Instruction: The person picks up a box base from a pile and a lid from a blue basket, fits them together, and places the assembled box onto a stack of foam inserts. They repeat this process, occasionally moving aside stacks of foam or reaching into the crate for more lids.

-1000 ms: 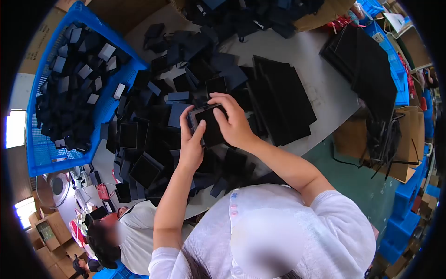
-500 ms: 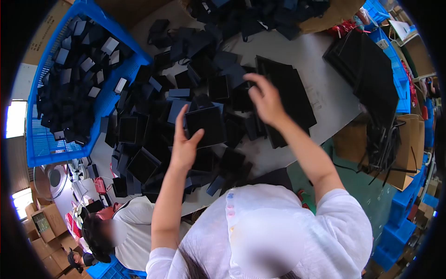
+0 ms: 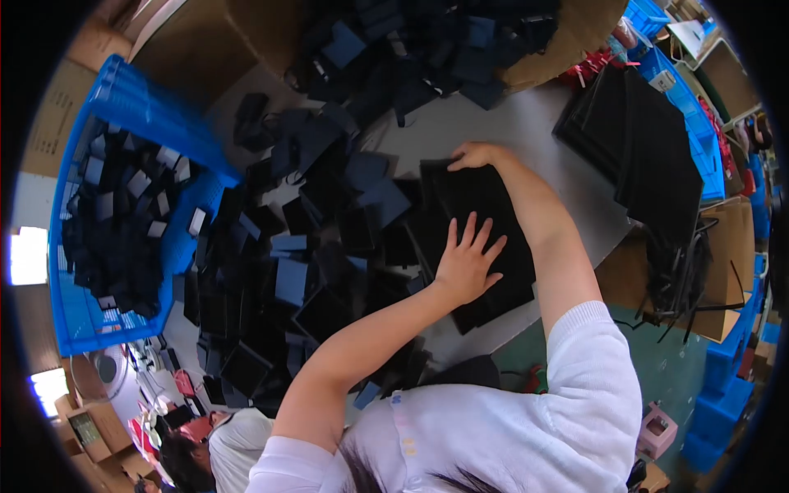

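My left hand (image 3: 468, 261) lies spread on a stack of flat black sheets (image 3: 514, 246) on the grey table, with nothing gripped in it. At the far edge of the same stack, my right hand (image 3: 475, 156) has its fingers bent over the edge; whether they pinch a sheet is hard to make out. To the left of the stack, many small dark boxes (image 3: 292, 279) lie in a loose pile.
A blue crate (image 3: 62, 279) of small dark pieces stands at the left. Behind is a cardboard box (image 3: 588, 41) of dark boxes. More black sheets (image 3: 649, 148) lie at the right. A co-worker (image 3: 238, 444) is at lower left.
My left hand has left the small black box among the pile and moved right onto the sheets. My right hand has come down on their far edge. The view has shifted.
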